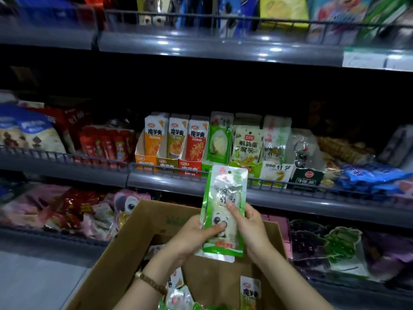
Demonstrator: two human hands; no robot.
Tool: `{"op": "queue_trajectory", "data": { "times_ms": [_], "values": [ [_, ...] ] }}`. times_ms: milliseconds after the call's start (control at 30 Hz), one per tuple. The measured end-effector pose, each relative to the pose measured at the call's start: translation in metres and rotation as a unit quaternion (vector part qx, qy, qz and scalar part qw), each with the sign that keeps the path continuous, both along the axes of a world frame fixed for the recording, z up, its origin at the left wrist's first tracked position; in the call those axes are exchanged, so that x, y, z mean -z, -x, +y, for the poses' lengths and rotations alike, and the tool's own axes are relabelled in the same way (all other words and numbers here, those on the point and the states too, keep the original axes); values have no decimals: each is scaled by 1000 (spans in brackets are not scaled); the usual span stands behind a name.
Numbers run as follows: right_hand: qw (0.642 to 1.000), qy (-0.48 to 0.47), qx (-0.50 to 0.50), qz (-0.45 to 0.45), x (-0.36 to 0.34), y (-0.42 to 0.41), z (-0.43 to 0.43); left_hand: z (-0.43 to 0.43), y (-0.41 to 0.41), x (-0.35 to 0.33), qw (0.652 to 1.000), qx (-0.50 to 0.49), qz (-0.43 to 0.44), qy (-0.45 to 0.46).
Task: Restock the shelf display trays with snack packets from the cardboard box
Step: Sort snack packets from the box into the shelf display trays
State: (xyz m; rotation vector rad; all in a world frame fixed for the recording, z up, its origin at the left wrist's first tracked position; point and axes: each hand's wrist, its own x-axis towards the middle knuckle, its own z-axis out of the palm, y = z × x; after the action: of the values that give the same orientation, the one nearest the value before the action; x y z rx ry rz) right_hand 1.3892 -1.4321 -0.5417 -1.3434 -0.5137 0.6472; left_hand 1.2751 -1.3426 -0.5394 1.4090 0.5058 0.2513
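I hold a stack of green-and-clear snack packets with a panda print (pixel 225 193) upright over the open cardboard box (pixel 125 247). My left hand (pixel 194 236) grips the stack from the left, thumb pressed on its front. My right hand (pixel 248 227) grips the right edge, fingers on the front. More packets (pixel 250 291) lie loose in the box. On the middle shelf stand display trays: orange (pixel 145 157), olive (pixel 166 161), red (pixel 190 163), green (pixel 209 165) and white (pixel 277 173), each with upright packets.
A grey wire rail (pixel 290 184) runs along the middle shelf's front edge. Bagged snacks fill the shelf to the left (pixel 29 133) and right (pixel 366 173). The upper shelf (pixel 201 43) overhangs above. A lower shelf (pixel 67 211) holds pink and red bags beside the box.
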Motion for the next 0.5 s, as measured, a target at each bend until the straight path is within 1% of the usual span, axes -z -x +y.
{"op": "queue_trajectory", "data": {
  "times_ms": [133, 233, 300, 367, 433, 500],
  "values": [
    [1000, -12, -16, 2, -16, -12, -9, -1, -5, -19, 999, 7, -36, -37],
    [999, 19, -43, -24, -24, -23, -18, -2, -15, -32, 996, 13, -49, -78],
    [998, 31, -33, -32, -28, -33, -24, 2, -21, -38, 994, 20, -43, -102],
    [999, 31, -7, -19, -32, -47, -31, 11, -23, -47, 992, 23, -10, -122],
    [1000, 24, 14, -8, -37, -60, -42, 24, -19, -56, 987, 41, 43, -152],
    [1000, 16, 21, -11, -43, -71, -53, 39, -13, -65, 966, 66, 91, -231]
  ]
}}
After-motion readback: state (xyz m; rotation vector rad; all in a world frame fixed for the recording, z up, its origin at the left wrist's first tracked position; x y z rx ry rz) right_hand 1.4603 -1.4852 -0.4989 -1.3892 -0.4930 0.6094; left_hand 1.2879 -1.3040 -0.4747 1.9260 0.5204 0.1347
